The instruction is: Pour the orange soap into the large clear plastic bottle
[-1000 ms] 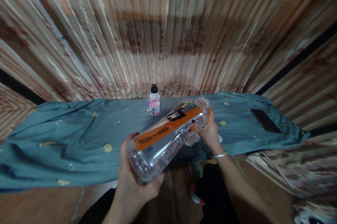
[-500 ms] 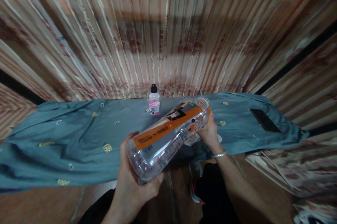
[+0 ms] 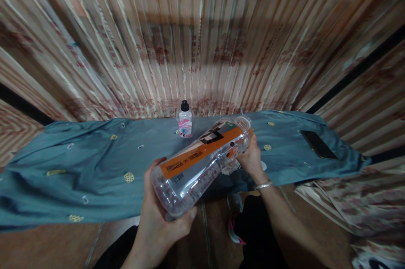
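Observation:
A large clear plastic bottle (image 3: 202, 157) with an orange and grey label lies aslant in both hands, its base toward me on the left and its neck pointing up to the right. My left hand (image 3: 161, 214) is wrapped round the base end. Near the neck, my right hand (image 3: 251, 157) grips the bottle from its far side; most of those fingers are hidden behind it. Below the neck, by the right hand, some crumpled clear plastic (image 3: 230, 168) shows in part. The bottle looks see-through, with no liquid that I can make out.
A small bottle with a black cap and pink label (image 3: 185, 123) stands at the back of the blue-green cloth (image 3: 98, 155). A black phone (image 3: 318, 144) lies on the cloth at right. Pleated curtains (image 3: 199, 49) hang behind and at both sides.

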The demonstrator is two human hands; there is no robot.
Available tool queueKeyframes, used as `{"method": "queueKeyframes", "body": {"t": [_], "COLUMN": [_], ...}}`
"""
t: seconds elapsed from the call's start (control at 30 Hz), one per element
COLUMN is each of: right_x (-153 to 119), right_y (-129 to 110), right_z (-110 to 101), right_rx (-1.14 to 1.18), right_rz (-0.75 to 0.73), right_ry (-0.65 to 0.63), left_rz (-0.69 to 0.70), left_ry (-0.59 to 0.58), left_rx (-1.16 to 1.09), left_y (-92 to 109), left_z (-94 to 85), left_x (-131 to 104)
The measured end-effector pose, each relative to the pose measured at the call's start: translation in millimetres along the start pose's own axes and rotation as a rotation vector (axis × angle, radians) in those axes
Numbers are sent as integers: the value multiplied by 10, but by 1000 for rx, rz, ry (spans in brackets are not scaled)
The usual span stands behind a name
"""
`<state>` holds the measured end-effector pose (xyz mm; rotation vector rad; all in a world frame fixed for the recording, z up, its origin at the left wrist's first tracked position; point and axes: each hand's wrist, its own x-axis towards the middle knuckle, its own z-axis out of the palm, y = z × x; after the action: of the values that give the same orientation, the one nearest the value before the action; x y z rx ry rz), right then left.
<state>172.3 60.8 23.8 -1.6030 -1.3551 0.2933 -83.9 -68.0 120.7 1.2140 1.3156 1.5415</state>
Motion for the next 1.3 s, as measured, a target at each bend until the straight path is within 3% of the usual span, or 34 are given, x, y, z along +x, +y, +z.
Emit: {"method": "queueKeyframes", "body": {"t": [1.3], "right_x": [1], "right_y": [19], "right_z": [1], "right_rx": [-1], "right_rz": [9], "right_ry": [1], "left_rz": [9], "left_ry": [0], "left_rx": [12], "left_y": [-6], "left_z": [-15], "left_x": [17]}}
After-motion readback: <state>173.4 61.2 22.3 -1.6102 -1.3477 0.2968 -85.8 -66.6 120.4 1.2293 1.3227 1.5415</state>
